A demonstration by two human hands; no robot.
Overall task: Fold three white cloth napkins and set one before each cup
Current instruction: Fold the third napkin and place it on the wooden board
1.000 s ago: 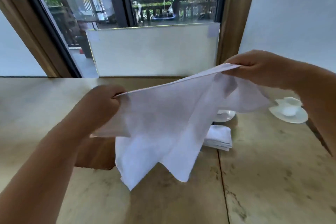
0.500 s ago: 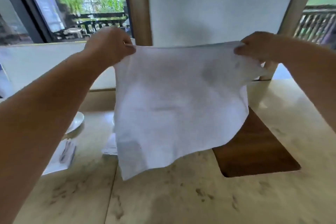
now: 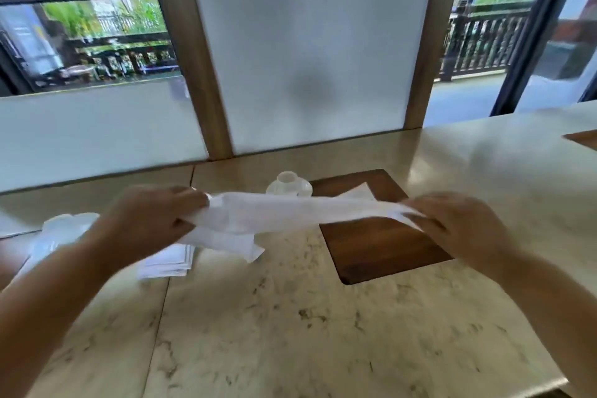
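You hold a white cloth napkin (image 3: 290, 212) stretched sideways between both hands, low over the marble table (image 3: 290, 333), with a loose corner hanging down at its left end near the tabletop. It spans from your left hand (image 3: 151, 220) across to your right hand (image 3: 452, 226), passing over the front edge of a dark wooden inset board (image 3: 381, 245) set in the table.

Containers: a white cup on a saucer (image 3: 288, 186) stands just behind the napkin, partly hidden by it; contents can't be made out. A second white cup (image 3: 69, 223) at far left is blurred and partly behind your left forearm.

Around: a stack of folded napkins (image 3: 171, 262) lies on the table under and beside your left hand. A folded white piece (image 3: 358, 192) rests on the board behind the stretched napkin. Frosted panels and wood posts rise behind the table.

Fingers: your left hand's fingers are curled, pinching the napkin's left end between thumb and fingertips. Your right hand's fingers are curled round the right end, gripping it; motion blur hides the exact finger spread.
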